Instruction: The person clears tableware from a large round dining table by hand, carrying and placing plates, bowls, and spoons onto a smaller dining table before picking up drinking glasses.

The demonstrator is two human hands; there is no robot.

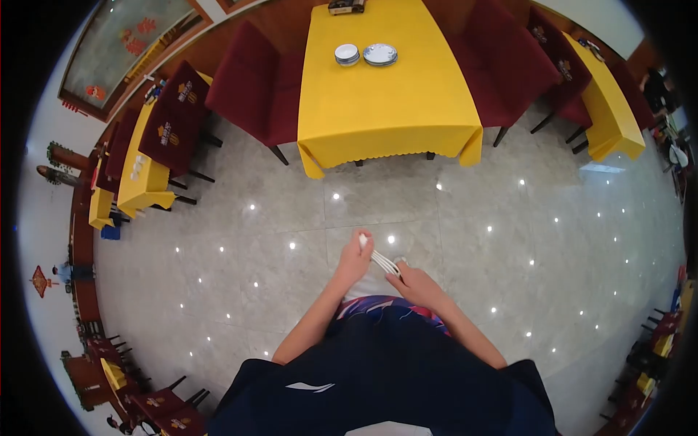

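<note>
My left hand (354, 259) is closed around the upper end of a bundle of slim white strips (383, 262), in front of my body. My right hand (417, 284) grips the lower end, with thumb and fingers pressed together. Between the two hands the strips run side by side and slant down to the right. They look like spoon handles or looped cord; which of these I cannot tell. Both ends of the bundle are partly hidden by my fingers.
Ahead stands a table with a yellow cloth (385, 102), bearing stacked white bowls (347, 54) and patterned plates (380, 54). Dark red chairs (251, 83) flank it. More yellow-covered tables stand at the left (149, 178) and right (607, 109). Shiny grey floor tiles (472, 225) lie between.
</note>
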